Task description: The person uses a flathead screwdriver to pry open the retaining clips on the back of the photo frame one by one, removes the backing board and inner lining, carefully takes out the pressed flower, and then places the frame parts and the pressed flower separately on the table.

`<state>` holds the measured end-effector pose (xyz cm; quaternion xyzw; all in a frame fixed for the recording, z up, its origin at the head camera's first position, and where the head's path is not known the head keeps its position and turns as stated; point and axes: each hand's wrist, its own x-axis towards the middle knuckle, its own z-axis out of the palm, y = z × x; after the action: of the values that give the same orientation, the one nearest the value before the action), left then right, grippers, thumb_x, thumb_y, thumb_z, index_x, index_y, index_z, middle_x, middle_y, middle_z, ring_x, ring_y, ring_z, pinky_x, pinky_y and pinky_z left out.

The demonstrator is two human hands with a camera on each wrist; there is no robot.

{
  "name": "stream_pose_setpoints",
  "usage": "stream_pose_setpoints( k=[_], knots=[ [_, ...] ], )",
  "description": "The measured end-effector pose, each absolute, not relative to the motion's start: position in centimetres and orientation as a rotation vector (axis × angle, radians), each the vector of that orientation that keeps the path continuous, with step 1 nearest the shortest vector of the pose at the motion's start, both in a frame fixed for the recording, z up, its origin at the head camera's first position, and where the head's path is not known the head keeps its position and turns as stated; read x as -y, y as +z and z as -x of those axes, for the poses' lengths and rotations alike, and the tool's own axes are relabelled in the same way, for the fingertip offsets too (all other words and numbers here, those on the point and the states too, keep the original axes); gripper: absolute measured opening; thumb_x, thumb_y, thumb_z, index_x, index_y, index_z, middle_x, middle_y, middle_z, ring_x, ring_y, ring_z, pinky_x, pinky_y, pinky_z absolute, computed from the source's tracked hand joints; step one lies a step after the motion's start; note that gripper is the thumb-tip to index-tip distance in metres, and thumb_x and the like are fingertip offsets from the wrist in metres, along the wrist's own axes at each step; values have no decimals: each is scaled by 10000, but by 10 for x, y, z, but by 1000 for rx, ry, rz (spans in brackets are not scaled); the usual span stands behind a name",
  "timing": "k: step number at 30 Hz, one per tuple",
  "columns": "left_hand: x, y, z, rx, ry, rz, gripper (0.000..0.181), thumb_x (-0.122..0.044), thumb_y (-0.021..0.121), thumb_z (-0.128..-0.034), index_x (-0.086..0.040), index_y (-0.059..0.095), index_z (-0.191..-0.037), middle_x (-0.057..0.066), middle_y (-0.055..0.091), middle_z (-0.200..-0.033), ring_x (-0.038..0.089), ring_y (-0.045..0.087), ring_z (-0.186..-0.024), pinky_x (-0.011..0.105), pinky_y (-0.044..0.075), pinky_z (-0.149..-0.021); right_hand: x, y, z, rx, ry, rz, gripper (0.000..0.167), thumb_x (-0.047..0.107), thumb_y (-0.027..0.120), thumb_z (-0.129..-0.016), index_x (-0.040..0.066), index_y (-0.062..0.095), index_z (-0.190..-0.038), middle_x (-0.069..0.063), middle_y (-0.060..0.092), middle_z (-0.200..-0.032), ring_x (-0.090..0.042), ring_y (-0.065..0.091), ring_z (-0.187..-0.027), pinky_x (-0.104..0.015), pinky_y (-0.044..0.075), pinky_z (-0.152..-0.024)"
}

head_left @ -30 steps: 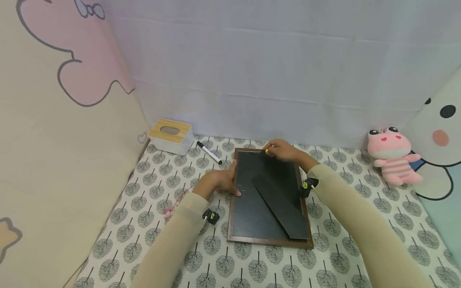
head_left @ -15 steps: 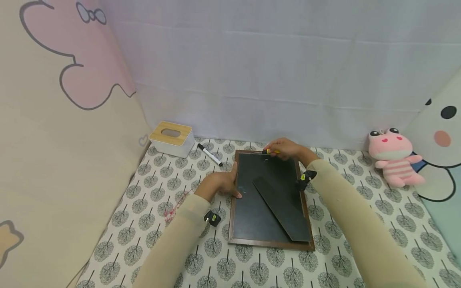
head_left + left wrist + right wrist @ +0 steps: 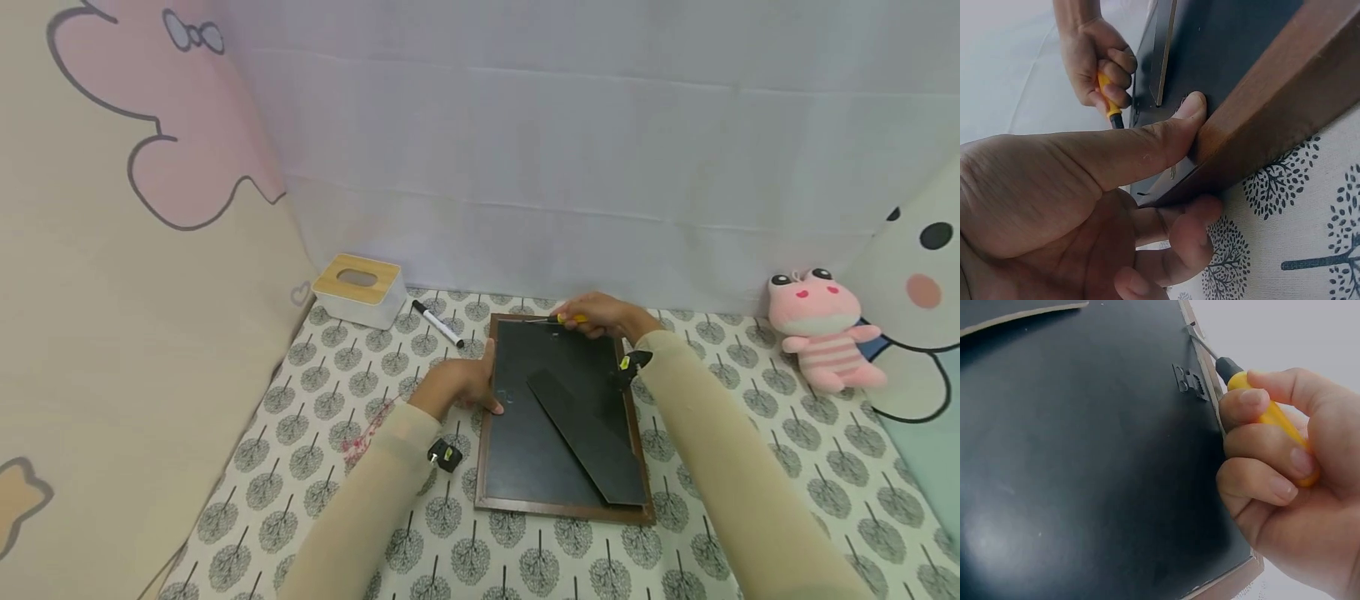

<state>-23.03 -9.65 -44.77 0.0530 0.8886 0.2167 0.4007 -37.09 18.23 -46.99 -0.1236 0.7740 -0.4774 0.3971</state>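
A brown picture frame (image 3: 486, 458) lies face down, its black backing board (image 3: 517, 442) showing with an easel-stand flap (image 3: 588, 442) slanting across it. My right hand (image 3: 600, 317) grips the yellow handle of a screwdriver (image 3: 1282, 425) at the far edge. In the right wrist view, the blade meets the frame's inner edge beside a small metal tab (image 3: 1191, 330); a sawtooth hanger (image 3: 1190, 382) sits nearby. My left hand (image 3: 471, 383) holds the frame's left side, thumb on top and fingers curled against the outer side, as the left wrist view shows.
A tissue box (image 3: 360, 292) with a wooden lid stands at the back left, and a marker (image 3: 438, 323) lies beside it. A pink plush frog (image 3: 821, 333) sits at the right. Tree-patterned cloth (image 3: 300, 458) covers the table; a white curtain (image 3: 525, 167) hangs behind.
My right hand has shifted slightly right along the far edge, and more of the screwdriver shows now. My left hand keeps its place on the frame.
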Motion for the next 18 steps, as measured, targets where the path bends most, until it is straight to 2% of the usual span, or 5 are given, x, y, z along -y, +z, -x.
stream_pose_setpoints(
  k=[5, 8, 12, 18],
  knots=[
    [100, -449, 229, -2239, 573, -132, 1359, -358, 826, -926, -171, -319, -1633, 109, 701, -799, 202, 639, -666, 332, 483, -620, -180, -474, 370, -1971, -1195, 313, 423, 171, 425, -1111, 25, 530, -1494, 61, 512, -713, -63, 252, -484, -251, 244, -506],
    [99, -450, 229, -2242, 572, -134, 1354, -358, 824, -930, -181, -318, -1634, 117, 704, -819, 202, 639, -658, 314, 454, -572, -181, -475, 367, -1985, -1193, 309, 419, 189, 407, -1122, 32, 542, -1486, 52, 532, -754, -63, 276, -494, -243, 247, -505],
    [95, -451, 231, -2254, 539, -137, 1356, -371, 823, -930, -190, -324, -1632, 93, 686, -780, 184, 607, -607, 286, 406, -513, -184, -474, 365, -2019, -1185, 302, 418, 218, 398, -1134, 40, 550, -1480, 40, 541, -779, -69, 294, -507, -241, 263, -508],
    [88, -450, 237, -2272, 453, -138, 1362, -413, 825, -916, -196, -309, -1639, 90, 690, -735, 182, 604, -598, 323, 428, -563, -187, -471, 361, -2081, -1178, 276, 401, 208, 430, -1120, 52, 583, -1456, 30, 548, -765, -79, 303, -506, -244, 282, -505]
  ],
)
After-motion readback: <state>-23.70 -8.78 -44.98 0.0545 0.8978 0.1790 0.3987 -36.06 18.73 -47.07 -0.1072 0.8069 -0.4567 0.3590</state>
